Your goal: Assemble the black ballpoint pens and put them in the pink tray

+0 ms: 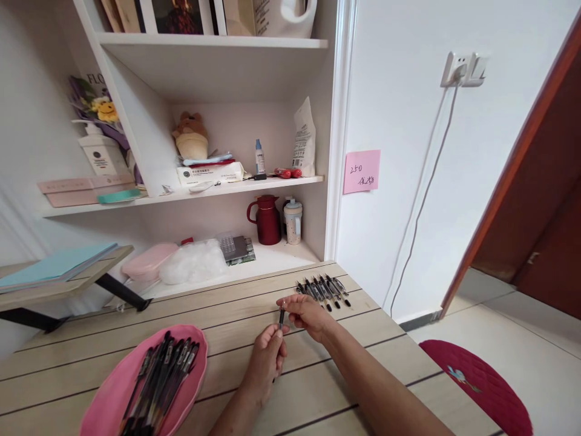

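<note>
We pinch 1 pen [281, 317] above the worktop [229, 354] in our left grip [269, 351]; our right grip [307, 313] pinches its far end. Other pens [158, 372] lie in the near-left bowl [108, 381].

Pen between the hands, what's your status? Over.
Left hand gripping pen. Right hand at its upper end. Pen row beyond; nothing seen blocking.

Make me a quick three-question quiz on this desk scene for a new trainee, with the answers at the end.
1. True or false: the left hand and right hand are both on the same pen.
2. What colour is the dish holding the pens? a) blue b) pink c) white
3. Fill in: the row of pens on the tabletop lies nearer the ____ hand.

Key: 1. True. 2. b. 3. Right.
</note>
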`<state>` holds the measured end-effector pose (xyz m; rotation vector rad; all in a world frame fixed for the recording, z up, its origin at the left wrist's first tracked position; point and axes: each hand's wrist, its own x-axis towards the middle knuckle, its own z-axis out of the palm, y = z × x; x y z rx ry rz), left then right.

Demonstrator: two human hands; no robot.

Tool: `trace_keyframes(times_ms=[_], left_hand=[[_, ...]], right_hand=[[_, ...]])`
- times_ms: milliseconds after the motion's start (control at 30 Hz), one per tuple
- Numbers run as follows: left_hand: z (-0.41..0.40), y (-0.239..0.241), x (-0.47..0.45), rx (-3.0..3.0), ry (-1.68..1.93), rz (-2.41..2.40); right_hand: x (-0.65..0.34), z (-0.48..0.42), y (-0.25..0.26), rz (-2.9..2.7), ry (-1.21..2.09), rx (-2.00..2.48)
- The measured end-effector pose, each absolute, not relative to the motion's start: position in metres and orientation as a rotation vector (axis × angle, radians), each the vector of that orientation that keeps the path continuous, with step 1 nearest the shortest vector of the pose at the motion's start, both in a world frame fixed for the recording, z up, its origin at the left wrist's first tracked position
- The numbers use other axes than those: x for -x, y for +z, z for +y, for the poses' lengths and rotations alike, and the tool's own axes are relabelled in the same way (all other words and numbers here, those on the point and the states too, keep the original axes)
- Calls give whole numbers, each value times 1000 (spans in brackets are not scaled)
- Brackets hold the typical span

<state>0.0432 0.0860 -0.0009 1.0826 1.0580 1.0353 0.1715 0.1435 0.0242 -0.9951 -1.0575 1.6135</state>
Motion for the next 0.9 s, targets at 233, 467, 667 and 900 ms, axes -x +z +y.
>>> trace_keyframes(times_ms=[233,467,667,900], left_hand=[[84,0,-44,-1077,1052,1064],[84,2,-44,-1045,1037,1065],[83,3,-45,-1058,1031,1078],[85,-3,-44,-1069,1019,1088]], right_hand=[[-169,143,17,-1006,1655,1060],[-171,142,22,-1011,1599,1020],[-171,142,20,-1034,1645,969],[-172,144,18,-1043,1635,987]])
